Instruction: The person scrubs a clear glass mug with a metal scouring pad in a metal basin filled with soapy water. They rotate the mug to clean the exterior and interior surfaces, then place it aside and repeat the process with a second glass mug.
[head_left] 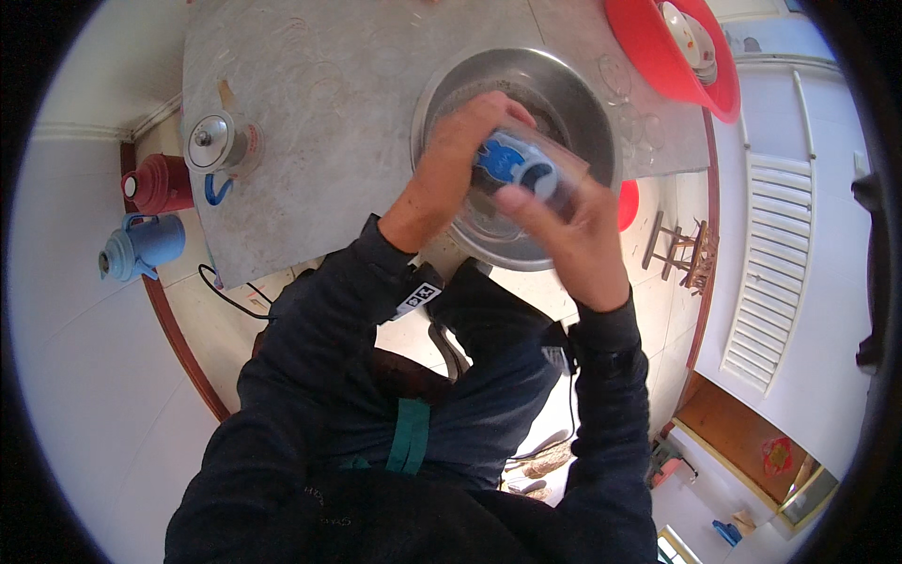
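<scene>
A clear container (539,158) with a blue printed figure is tilted between my two hands, above a round stainless-steel basin (595,106). My left hand (458,144) grips its upper-left end, with the fingers curled over the far side. Around the lower-right end my right hand (581,236) is closed, the thumb lying along the wall near a dark round spot. Motion blur softens the container, so I cannot tell whether it is glass or plastic. Shallow cloudy water seems to lie in the basin, partly hidden by my hands.
The basin overhangs the near edge of a grey table (317,162). To its right are clear glasses (631,120) and a red plastic basin (662,67) holding bowls (680,35). A metal kettle (218,144) stands left; red (158,185) and blue (144,247) thermos flasks stand beyond the edge.
</scene>
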The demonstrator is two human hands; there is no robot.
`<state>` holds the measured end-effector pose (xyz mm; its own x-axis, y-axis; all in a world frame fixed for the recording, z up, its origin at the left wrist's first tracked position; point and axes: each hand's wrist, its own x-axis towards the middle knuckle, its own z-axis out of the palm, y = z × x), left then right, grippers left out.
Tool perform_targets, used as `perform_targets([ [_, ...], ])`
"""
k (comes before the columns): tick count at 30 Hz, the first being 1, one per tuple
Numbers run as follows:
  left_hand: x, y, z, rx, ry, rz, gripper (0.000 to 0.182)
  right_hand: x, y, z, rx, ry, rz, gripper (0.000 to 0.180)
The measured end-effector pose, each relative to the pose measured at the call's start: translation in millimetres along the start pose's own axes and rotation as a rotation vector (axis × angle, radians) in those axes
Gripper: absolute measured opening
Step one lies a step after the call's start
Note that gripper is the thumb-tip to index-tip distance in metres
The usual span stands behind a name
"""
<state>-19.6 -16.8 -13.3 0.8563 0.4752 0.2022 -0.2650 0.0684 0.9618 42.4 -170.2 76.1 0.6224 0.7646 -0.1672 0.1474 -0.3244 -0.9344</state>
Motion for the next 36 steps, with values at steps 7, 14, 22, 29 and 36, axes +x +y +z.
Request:
perform_targets([
  [7, -7, 7, 0, -0.601, 0.061, -0.387, 0.052, -8, -12, -6, -0.642, 0.015, -0.371, 0.053],
  [14, -7, 4, 1, -0.526, 0.048, -0.477, 0.053, 11, 0, -5, -0.464, -0.181, -0.239, 0.055],
  [22, -3, -1, 1, -0.243, 0.034, -0.164, 0.053, 8, -6, -4, 0.123, 0.021, 0.057, 0.047],
  [29, -11, 11, -4, -0.382, 0.047, -0.359, 0.053, 7, -3, -2, -0.592, -0.202, -0.423, 0.043],
  [36, -5, 7, -5, -0.122, -0.002, -0.119, 0.054, 4, -9, -9, -0.039, -0.122, 0.191, 0.052],
])
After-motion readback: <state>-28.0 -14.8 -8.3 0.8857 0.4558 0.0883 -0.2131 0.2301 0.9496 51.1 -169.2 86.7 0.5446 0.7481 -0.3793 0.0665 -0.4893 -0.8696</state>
